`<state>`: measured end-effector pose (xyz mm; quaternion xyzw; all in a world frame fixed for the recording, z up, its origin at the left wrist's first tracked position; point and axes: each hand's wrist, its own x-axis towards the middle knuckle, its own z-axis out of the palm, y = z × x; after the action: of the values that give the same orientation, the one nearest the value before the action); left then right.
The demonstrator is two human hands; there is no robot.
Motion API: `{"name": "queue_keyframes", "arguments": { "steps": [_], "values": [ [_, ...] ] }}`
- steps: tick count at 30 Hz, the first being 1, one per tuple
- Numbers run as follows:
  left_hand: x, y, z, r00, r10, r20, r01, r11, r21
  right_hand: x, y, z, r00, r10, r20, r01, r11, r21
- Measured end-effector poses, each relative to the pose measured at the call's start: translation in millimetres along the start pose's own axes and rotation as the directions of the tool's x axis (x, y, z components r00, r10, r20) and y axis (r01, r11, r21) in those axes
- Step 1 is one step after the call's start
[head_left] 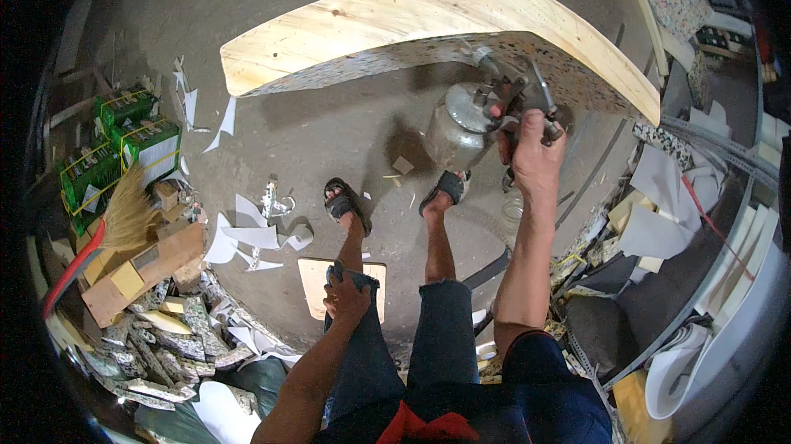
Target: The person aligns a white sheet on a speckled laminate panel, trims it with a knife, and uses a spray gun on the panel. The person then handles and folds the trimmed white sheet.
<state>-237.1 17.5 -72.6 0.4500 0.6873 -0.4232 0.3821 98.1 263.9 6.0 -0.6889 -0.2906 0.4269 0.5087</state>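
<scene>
In my right hand (540, 156) is a spray gun (521, 96), with the fingers wrapped round its handle. Beneath the gun hangs a clouded, rounded paint cup (456, 131) with a metal lid. The nozzle points up toward the inner side of a long curved piece: a pale wooden board (395, 11) faces me, and speckled foam (577, 86) lines the side beneath it. The nozzle seems close to that foam; whether it touches, I cannot tell. My left hand (346, 297) lies on my left knee, fingers apart, holding nothing.
Green strapped boxes (152, 143) and a straw broom (124, 212) stand at left, above heaped foam offcuts (177, 337). White scraps (251, 234) lie on the floor. A small board (313, 279) is by my left leg. Grey foam sheets (659, 197) and metal rails crowd the right.
</scene>
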Motion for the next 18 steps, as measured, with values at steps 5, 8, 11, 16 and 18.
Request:
{"name": "queue_keyframes", "arguments": {
  "steps": [5, 8, 11, 16, 18],
  "values": [
    [2, -12, 7, 0.998, 0.036, -0.052, -0.036, 0.999, -0.002, 10, -12, 12, 0.993, -0.07, -0.1, 0.043, 0.966, -0.256],
    [4, -20, 10, 0.998, 0.04, -0.046, -0.043, 0.998, -0.054, 21, -14, 24, 0.982, -0.173, -0.082, 0.12, 0.89, -0.44],
    [7, -25, 11, 0.999, 0.036, -0.006, -0.036, 0.995, -0.096, 20, -15, 37, 0.979, -0.202, -0.04, 0.161, 0.87, -0.466],
    [10, -35, 12, 0.999, 0.05, -0.008, -0.05, 0.982, -0.18, 5, -18, 73, 0.997, -0.073, 0.033, 0.08, 0.92, -0.384],
    [11, -38, 12, 0.998, 0.06, -0.005, -0.06, 0.983, -0.173, -3, -17, 91, 0.997, -0.044, 0.056, 0.063, 0.914, -0.401]
  ]
}}
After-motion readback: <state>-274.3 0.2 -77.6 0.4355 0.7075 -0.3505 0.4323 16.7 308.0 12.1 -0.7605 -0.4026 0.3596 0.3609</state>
